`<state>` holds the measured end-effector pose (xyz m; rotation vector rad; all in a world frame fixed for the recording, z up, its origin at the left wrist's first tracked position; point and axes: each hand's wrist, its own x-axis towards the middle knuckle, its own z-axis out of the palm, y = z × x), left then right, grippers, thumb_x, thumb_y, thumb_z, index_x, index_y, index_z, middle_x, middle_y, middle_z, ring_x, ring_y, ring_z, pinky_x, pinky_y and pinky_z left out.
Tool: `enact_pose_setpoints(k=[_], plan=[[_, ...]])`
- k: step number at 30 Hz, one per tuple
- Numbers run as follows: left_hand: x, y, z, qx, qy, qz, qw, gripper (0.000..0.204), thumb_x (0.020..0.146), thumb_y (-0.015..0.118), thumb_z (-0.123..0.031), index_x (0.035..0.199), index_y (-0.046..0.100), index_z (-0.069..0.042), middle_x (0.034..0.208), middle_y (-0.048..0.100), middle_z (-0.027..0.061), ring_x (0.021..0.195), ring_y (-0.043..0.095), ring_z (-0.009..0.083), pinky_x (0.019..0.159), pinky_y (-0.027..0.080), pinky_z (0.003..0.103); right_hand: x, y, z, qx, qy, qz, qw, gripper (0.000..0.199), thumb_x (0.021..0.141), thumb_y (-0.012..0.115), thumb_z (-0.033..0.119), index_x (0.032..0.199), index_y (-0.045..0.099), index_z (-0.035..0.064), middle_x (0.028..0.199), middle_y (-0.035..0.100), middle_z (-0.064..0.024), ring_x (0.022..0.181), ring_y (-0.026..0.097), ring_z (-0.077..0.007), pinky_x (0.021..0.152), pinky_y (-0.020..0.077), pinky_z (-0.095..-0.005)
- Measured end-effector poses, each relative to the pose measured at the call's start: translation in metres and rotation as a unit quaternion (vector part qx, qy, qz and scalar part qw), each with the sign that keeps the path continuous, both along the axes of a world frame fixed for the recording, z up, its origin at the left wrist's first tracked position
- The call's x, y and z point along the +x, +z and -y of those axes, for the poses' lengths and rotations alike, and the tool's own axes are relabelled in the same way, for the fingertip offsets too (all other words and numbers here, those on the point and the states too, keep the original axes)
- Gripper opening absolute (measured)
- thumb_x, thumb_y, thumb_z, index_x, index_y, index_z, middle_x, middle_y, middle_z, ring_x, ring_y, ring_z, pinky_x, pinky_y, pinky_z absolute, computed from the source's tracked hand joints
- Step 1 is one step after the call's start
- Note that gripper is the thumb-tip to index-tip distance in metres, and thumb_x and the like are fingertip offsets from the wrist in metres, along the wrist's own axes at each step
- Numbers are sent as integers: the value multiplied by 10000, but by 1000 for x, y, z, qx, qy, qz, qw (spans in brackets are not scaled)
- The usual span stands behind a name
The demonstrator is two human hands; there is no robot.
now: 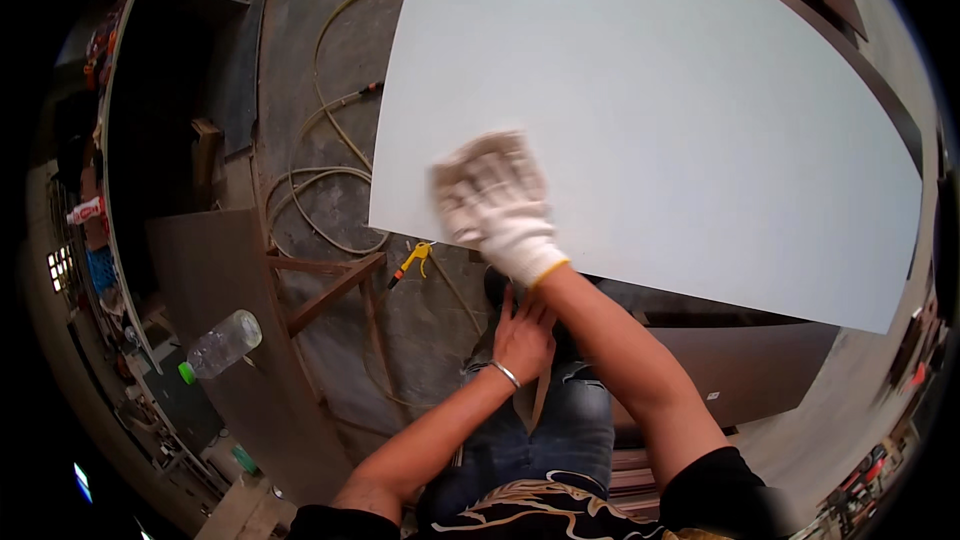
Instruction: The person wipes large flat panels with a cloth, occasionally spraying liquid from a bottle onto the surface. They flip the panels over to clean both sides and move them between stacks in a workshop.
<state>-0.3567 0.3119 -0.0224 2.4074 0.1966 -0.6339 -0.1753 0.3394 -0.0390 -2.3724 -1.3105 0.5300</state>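
Observation:
My right hand (500,205) wears a white knitted glove with a yellow cuff edge and is blurred by motion. It lies over the near left part of a large white panel (640,120), fingers pressing a beige cloth-like piece (442,186) against the surface. My bare left hand (522,345), with a silver bracelet at the wrist, is below the panel's near edge, close to my lap. Its fingers are together, seemingly round a brown strip (534,405) that hangs down over my jeans. My right forearm crosses just above it and hides some fingertips.
A yellow air blow gun (415,260) sits left of the panel's near corner, beside a coiled hose (330,175). A clear bottle with a green cap (225,343) rests on a brown board (270,380) at left. Another brown panel (740,365) stands under the white one.

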Motion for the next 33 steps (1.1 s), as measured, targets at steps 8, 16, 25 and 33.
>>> enact_pose_setpoints(k=[8,16,25,33], plan=[[-195,-27,-56,47,271,-86,958,463,812,629,-113,1269,647,-38,1508,489,208,1418,424,391,1187,297,553,-36,16,127,-26,107,41,993,481,728,723,248,1208,718,222,1418,570,-104,1464,380,-373,1240,187,-600],[-294,-26,-67,58,397,-203,893,436,823,634,-114,1251,655,-37,1462,545,183,1350,494,366,1149,344,488,-58,-15,243,-81,-9,183,980,539,862,611,360,1372,654,192,1672,270,-134,1567,119,-403,1256,49,-625],[-238,2,-57,-34,395,-60,916,421,855,615,-60,1274,639,-29,1429,578,182,1311,531,379,1135,376,467,-125,-24,-130,10,63,-49,997,554,1002,481,369,1513,484,156,1692,220,-111,1576,107,-348,1280,10,-503],[-296,82,-137,137,663,179,714,518,892,565,26,1402,481,-2,1327,559,124,1148,550,245,1026,459,392,-84,-7,10,60,59,27,996,495,842,654,308,1296,673,113,1529,502,-136,1518,315,-309,1271,134,-538]])
